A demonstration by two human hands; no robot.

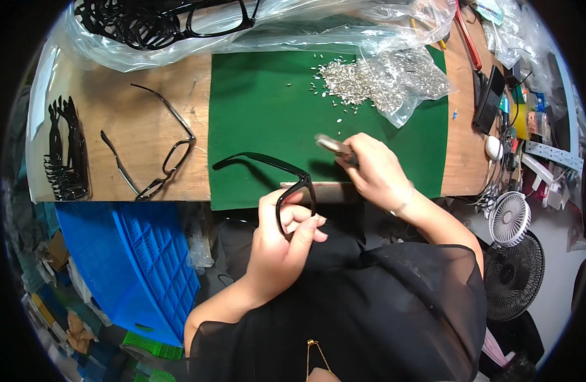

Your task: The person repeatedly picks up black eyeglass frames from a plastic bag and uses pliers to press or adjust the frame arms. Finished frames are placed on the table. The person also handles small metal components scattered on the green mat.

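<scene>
My left hand is closed on a black glasses frame at the front edge of the green mat. One temple arm of this frame reaches out to the left over the mat. To its right, my right hand is wrapped round a hand tool with a pale metal end that points left; blur hides its exact kind. The tool is apart from the frame. Beyond my right hand lies a heap of small silvery metal pieces, spilling from a clear plastic bag.
Another black glasses frame lies left on the wooden table, beside a stack of black temple arms. More frames sit in plastic wrap at the back. A phone lies right. A blue crate and small fan flank me.
</scene>
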